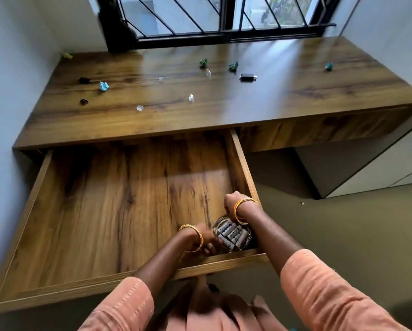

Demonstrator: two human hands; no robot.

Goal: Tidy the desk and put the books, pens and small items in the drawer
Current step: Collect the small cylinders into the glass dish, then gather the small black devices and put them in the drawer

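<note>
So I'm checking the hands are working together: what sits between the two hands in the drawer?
In the head view, a glass jar of small rolled items sits between the left hand and right hand, in the drawer's near right corner.

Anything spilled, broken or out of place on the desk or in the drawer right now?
Nothing spilled or broken. Both hands hold the glass jar upright in the open drawer's near right corner. Loose bits are scattered over the desktop: crumpled paper, a black stick, clear pieces.

drawer: open, in front of table, left part
jar: in drawer, front-right corner
scraps: scattered on table
window: behind table
</note>
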